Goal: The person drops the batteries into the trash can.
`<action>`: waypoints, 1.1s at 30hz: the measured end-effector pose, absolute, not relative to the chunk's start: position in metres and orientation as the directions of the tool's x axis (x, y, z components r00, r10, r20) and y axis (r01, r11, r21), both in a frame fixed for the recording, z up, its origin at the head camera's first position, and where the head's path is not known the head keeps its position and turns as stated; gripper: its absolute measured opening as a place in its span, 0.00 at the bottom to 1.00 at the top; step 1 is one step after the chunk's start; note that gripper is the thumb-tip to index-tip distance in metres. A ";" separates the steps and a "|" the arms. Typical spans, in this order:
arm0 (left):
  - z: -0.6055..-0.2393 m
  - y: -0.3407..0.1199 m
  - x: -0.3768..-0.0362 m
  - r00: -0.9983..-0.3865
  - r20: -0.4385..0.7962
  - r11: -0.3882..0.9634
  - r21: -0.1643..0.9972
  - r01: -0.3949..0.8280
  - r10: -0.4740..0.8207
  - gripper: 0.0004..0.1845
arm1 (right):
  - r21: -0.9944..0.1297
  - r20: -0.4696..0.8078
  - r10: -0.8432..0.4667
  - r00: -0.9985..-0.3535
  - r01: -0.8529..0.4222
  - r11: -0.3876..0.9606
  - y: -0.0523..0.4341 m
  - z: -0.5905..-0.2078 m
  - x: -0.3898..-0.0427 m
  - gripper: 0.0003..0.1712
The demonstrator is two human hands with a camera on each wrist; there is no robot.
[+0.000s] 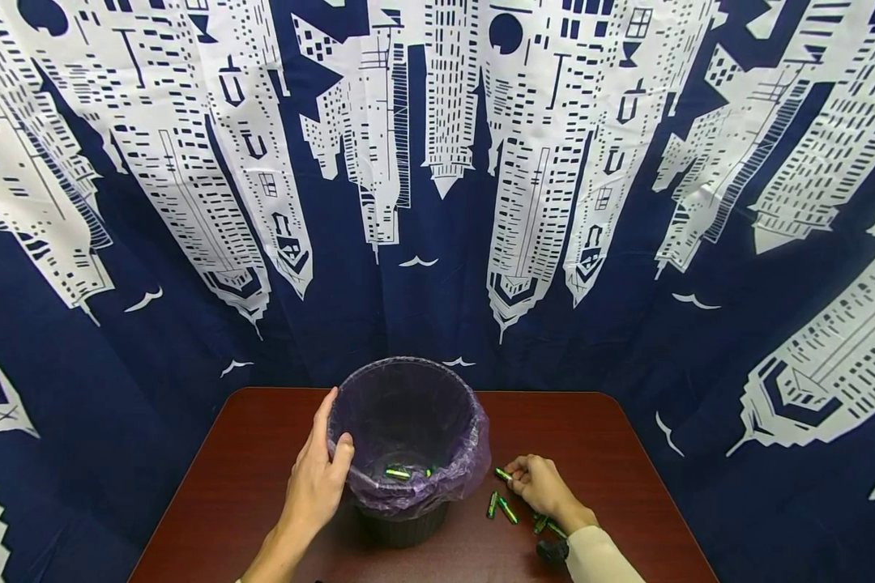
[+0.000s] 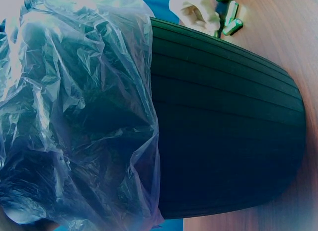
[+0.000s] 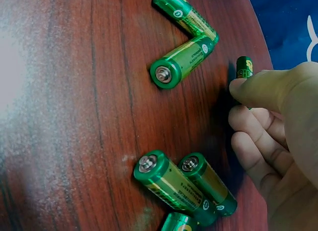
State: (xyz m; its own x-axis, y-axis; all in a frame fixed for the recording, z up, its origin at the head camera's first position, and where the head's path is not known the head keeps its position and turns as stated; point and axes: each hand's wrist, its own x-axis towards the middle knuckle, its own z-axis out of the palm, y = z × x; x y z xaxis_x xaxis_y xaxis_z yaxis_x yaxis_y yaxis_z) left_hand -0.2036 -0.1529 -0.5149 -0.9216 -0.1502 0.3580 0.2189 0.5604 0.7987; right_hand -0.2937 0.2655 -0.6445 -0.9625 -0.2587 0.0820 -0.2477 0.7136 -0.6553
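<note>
My left hand (image 1: 315, 482) grips the left rim of a dark ribbed trash can (image 2: 228, 126), its thumb by the rim and its fingers along the outer side. A translucent purple bag (image 1: 467, 461) lines the can and hangs over its rim. Inside lies a green battery (image 1: 397, 473), with part of another visible. Right of the can, my right hand (image 1: 543, 488) pinches a green battery (image 3: 244, 67) between thumb and finger, close to the tabletop. Two batteries (image 3: 181, 62) lie touching near that hand, and several more (image 3: 174, 191) lie by its wrist.
The reddish-brown wooden table (image 1: 262, 437) carries the can near its middle. A dark blue curtain (image 1: 350, 324) with white buildings printed on it hangs behind and around the table. A dark wrist device (image 1: 552, 552) sits under the right sleeve (image 1: 601, 555).
</note>
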 end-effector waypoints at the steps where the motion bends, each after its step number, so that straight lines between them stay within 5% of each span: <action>1: -0.515 -0.153 -0.204 -0.922 0.357 0.561 0.799 0.218 -0.151 0.42 | -0.657 0.080 -0.251 -0.965 -0.241 0.714 0.266 -0.644 -0.293 0.07; 33: -0.515 -0.153 -0.203 -0.925 0.347 0.553 0.806 0.210 -0.153 0.42 | -0.704 0.099 -0.153 -0.983 -0.178 0.688 0.264 -0.625 -0.290 0.07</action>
State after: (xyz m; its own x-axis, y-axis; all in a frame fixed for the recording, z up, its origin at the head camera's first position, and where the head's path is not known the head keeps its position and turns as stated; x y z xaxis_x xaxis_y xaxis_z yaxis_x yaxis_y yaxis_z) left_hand -0.2030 -0.1528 -0.5152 -0.9254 -0.1531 0.3466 0.2105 0.5529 0.8062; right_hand -0.2901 0.2635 -0.6252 -0.9833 -0.1531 0.0985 -0.1776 0.6876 -0.7040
